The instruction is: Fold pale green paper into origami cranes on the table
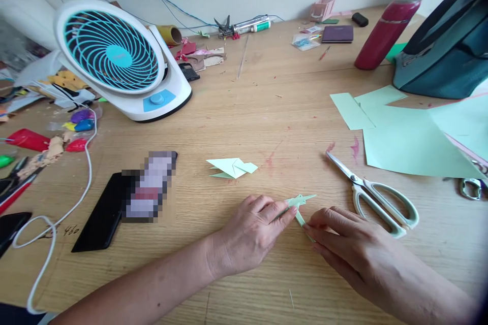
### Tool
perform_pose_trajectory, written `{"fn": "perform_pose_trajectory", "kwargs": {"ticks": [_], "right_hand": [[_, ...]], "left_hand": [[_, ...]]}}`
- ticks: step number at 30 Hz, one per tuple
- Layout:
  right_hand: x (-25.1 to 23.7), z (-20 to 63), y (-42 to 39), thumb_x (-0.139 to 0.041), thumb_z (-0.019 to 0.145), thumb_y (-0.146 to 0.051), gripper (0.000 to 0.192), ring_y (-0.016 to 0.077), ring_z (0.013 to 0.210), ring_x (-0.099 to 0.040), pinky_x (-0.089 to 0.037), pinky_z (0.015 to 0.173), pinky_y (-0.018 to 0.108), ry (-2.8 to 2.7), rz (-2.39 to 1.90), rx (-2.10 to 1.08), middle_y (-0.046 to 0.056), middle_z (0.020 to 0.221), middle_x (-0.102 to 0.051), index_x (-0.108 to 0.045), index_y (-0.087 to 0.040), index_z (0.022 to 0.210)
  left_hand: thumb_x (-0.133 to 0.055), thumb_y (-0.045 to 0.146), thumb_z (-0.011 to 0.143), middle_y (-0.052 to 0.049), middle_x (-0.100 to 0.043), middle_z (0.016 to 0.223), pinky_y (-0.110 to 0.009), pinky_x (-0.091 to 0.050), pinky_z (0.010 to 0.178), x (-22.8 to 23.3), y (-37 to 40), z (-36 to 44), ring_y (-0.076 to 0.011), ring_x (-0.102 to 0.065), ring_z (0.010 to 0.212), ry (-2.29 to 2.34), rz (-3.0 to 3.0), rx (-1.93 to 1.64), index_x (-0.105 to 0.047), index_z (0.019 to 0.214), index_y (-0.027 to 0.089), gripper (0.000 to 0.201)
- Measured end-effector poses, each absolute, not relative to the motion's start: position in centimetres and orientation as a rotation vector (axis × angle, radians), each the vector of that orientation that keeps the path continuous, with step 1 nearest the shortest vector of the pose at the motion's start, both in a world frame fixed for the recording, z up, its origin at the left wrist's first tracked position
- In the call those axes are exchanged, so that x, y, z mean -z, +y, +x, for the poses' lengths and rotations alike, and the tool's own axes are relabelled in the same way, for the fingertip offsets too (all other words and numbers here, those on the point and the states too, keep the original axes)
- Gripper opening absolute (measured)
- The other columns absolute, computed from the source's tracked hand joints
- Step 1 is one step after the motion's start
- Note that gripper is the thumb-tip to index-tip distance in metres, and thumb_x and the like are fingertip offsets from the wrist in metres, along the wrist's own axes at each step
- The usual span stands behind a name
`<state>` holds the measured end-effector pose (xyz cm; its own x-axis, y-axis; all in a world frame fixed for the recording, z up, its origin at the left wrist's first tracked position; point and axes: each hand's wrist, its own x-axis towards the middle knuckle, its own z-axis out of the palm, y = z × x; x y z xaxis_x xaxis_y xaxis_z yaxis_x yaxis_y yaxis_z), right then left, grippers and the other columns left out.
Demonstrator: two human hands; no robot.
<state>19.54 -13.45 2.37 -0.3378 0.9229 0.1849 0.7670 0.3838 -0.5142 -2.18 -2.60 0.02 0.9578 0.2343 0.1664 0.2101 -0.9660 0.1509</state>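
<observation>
Both hands' fingers pinch folded green paper on table.

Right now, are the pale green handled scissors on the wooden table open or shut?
Shut: the scissors lie flat, both blades together as one point.

text: "460" | handwritten | on: wooden table, near left edge

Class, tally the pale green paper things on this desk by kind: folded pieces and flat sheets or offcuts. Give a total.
Folded pieces: 2, one lying alone, one pinched by the left hand and right hand
Flat sheets or offcuts: 4
Total: 6
</observation>
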Motion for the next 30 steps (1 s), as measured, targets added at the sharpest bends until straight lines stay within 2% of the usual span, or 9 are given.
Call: {"fn": "perform_pose_trajectory", "kwargs": {"ticks": [5, 9, 13, 19, 25, 30], "right_hand": [[-2.3, 19.7, -13.4, -0.043, 0.1, -0.014, 0.025, 0.0169, 0.078, -0.061, -0.052, 0.068, 0.03, -2.197, -1.435, -0.524, 0.007, 0.09, -0.063, -0.066, -0.018, 0.09], [-2.5, 19.7, -13.4, -0.041, 0.1, -0.013, 0.028, 0.0175, 0.077, -0.061, -0.052, 0.068, 0.03, -2.188, -1.436, -0.539, 0.008, 0.09, -0.063, -0.067, -0.018, 0.092], [-2.6, 19.7, -13.4, -0.042, 0.1, -0.014, 0.027, 0.0175, 0.077, -0.062, -0.053, 0.068, 0.031, -2.173, -1.431, -0.554, 0.008, 0.09, -0.064, -0.068, -0.018, 0.092], [-2.0, 20.3, -13.2, -0.045, 0.099, -0.014, 0.026, 0.0167, 0.079, -0.064, -0.053, 0.068, 0.03, -2.143, -1.451, -0.628, 0.007, 0.092, -0.066, -0.07, -0.018, 0.092], [-2.9, 20.9, -13.6, -0.046, 0.1, -0.015, 0.025, 0.0173, 0.087, -0.066, -0.053, 0.073, 0.03, -2.197, -1.451, -0.682, 0.007, 0.1, -0.067, -0.07, -0.02, 0.103], [-3.8, 20.6, -14.0, -0.046, 0.1, -0.018, 0.024, 0.0172, 0.086, -0.065, -0.053, 0.072, 0.031, -2.253, -1.463, -0.645, 0.007, 0.099, -0.067, -0.069, -0.02, 0.1]], "left_hand": [[-0.048, 0.016, 0.097, -0.01, -0.058, 0.135, -0.037, -0.048, 0.089, -0.3, -3.1, -2.2, -0.0202, -0.052, 0.105, 0.35, 3.076, -0.246, -0.043, 0.145, 0.015, 0.048], [-0.046, 0.014, 0.098, -0.008, -0.056, 0.137, -0.035, -0.049, 0.09, -1.5, -3.4, -2.0, -0.0201, -0.053, 0.106, 0.357, 3.174, -0.068, -0.041, 0.147, 0.013, 0.05], [-0.042, 0.014, 0.098, -0.011, -0.056, 0.137, -0.031, -0.05, 0.085, -2.3, -3.6, -1.6, -0.0196, -0.055, 0.105, 0.281, 3.302, -0.052, -0.047, 0.142, 0.008, 0.045], [-0.039, 0.011, 0.097, -0.01, -0.058, 0.135, -0.03, -0.051, 0.083, -2.1, -4.2, -1.2, -0.0172, -0.057, 0.101, 0.312, 3.353, -0.074, -0.054, 0.137, 0.008, 0.042], [-0.041, 0.012, 0.097, -0.01, -0.054, 0.141, -0.03, -0.051, 0.086, -2.1, -4.4, -1.3, -0.0181, -0.056, 0.106, 0.344, 3.332, -0.03, -0.05, 0.14, 0.008, 0.044], [-0.042, 0.012, 0.096, -0.012, -0.055, 0.14, -0.032, -0.051, 0.087, -1.9, -4.5, -1.3, -0.0205, -0.056, 0.108, 0.349, 3.317, -0.021, -0.049, 0.141, 0.007, 0.046]]}}
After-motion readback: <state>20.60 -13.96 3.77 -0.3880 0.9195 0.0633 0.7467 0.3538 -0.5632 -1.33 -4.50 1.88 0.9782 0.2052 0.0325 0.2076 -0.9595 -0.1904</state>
